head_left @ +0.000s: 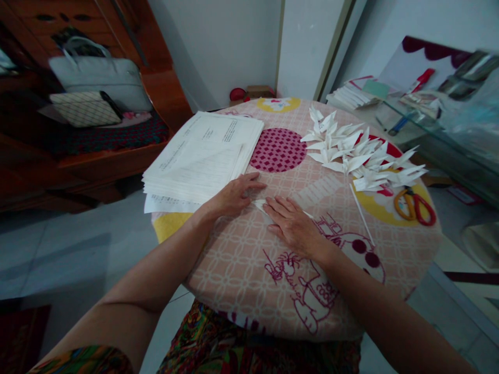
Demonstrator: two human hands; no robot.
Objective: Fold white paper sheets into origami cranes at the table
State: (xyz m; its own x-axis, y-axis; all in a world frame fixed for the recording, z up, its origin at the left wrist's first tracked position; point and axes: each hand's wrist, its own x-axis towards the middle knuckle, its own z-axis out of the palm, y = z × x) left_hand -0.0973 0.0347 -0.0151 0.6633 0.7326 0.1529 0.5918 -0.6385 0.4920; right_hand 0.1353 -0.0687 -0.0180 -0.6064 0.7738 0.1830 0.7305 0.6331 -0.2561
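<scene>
A small folded white paper (pixel 259 205) lies on the round, patterned tablecloth (pixel 237 259) in front of me. My right hand (pixel 290 222) rests flat over it with the fingers stretched out, hiding most of the paper. Beside the paper's left end, my left hand (pixel 236 195) is on the cloth, fingers apart and pointing right. Just beyond it stands a thick stack of printed paper sheets (pixel 195 161). Farther right, several folded white paper pieces with pointed ends (pixel 351 156) form a loose pile.
Scissors with orange and red handles (pixel 415 206) lie at the table's right edge, near a thin white stick (pixel 362 215). A glass shelf (pixel 436 135) with assorted items stands to the right. On the left, a wooden seat (pixel 117 156) bears a pale handbag (pixel 97 78).
</scene>
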